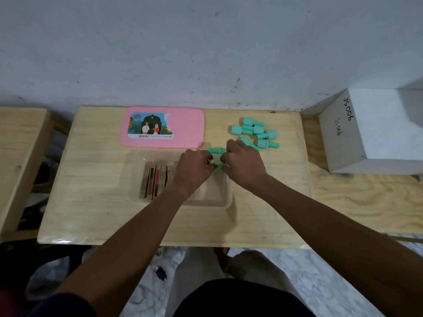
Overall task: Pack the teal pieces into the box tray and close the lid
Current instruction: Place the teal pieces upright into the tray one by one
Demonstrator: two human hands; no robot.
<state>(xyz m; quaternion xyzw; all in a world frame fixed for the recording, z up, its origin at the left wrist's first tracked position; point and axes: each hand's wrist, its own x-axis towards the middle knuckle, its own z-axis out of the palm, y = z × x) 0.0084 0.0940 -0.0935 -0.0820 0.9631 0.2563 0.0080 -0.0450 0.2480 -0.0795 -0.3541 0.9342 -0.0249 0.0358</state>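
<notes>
Over the tray's [225, 203] far rim, both hands meet, left [193, 170] and right [242, 162], each grip pinching teal pieces [216, 150]. Pink lid [187, 131] lies just behind the tray, more pieces [254, 131] off right.

One lid [161, 128], one tray [225, 197]

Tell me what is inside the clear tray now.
In the clear tray, flat card-like pieces stand on edge at its left side. The right part looks bare. The left hand and right hand cover the middle and far edge.
</notes>
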